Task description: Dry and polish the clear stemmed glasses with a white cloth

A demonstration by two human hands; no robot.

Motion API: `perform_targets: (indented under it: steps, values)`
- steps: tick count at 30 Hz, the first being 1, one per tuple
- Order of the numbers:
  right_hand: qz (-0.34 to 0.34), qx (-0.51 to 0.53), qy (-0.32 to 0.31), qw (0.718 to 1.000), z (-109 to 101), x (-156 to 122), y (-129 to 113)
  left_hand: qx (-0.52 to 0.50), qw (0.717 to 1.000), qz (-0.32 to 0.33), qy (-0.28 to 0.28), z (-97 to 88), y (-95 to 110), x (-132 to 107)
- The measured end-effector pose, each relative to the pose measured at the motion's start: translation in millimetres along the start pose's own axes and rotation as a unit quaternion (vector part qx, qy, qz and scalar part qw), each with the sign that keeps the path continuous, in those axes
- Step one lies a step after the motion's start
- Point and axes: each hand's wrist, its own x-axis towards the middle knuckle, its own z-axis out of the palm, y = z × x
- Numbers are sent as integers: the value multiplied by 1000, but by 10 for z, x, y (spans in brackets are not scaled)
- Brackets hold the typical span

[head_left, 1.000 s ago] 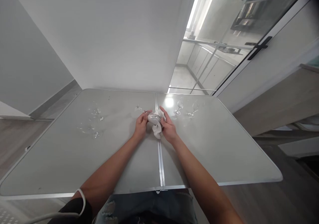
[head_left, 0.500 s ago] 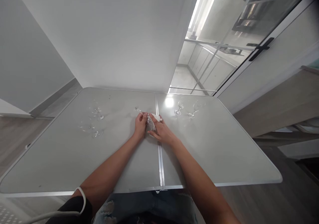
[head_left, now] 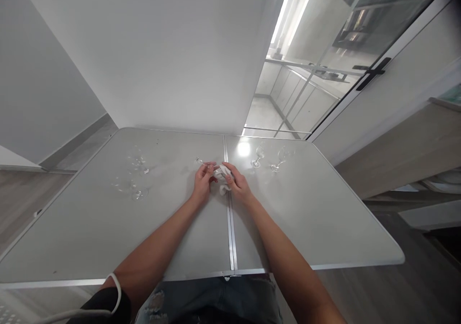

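Over the middle of the table, my left hand (head_left: 202,182) is closed around a clear wine glass (head_left: 199,160). Its foot points to the upper left and its bowl lies toward my other hand. My right hand (head_left: 238,183) grips a crumpled white cloth (head_left: 224,174) and presses it at the bowl end of the glass. The cloth and fingers hide much of the bowl, and a fold of cloth hangs below. Two more stemmed glasses stand to the right: one glass (head_left: 256,163) near the bright reflection and another glass (head_left: 275,167) beside it.
Several clear glasses (head_left: 137,194) are on the left half of the pale folding table (head_left: 173,247). A metal seam (head_left: 231,237) runs down the table's middle. A white wall (head_left: 173,64) rises behind, and a glazed door (head_left: 309,88) is at the back right.
My right hand has shifted slightly right and turned, with the cloth now bunched between its thumb and fingers. My left hand stays nearly in place on the wine glass.
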Motion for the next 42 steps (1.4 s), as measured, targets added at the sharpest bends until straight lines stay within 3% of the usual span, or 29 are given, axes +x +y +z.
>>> perform_targets:
  steps: [3, 5, 9, 11, 15, 18, 22, 26, 31, 37, 42]
  values:
    - [28, 0, 73, 997, -8, 6, 1, 33, 999, 4, -11, 0, -23, -15]
    - [42, 85, 96, 991, 9, 5, -38, 42, 999, 10, -16, 2, -33, -17]
    - [91, 258, 40, 961, 49, 5, -117, 30, 999, 16, -18, -16, -44, 0]
    - [87, 233, 27, 968, 44, 9, -111, 29, 999, 10, -18, -34, -50, 12]
    - [71, 118, 103, 985, 3, 25, -44, 36, 999, 8, -19, -52, -65, 29]
    - [84, 178, 138, 971, 8, 32, -45, 43, 998, 25, -25, -36, -63, 30]
    - [124, 323, 97, 933, 30, 29, -119, 52, 997, 43, -29, -24, -36, 17]
    - [128, 279, 51, 950, -37, 32, -128, 59, 996, 46, -44, -34, -25, 13]
    - [77, 182, 106, 975, -72, 61, -65, 52, 997, 31, -51, -15, -45, 23]
    - [113, 299, 99, 942, 36, 59, -95, 50, 997, 22, -58, -7, -29, 9]
    - [138, 331, 92, 929, -35, 69, -99, 76, 993, 20, -86, 5, -10, -20]
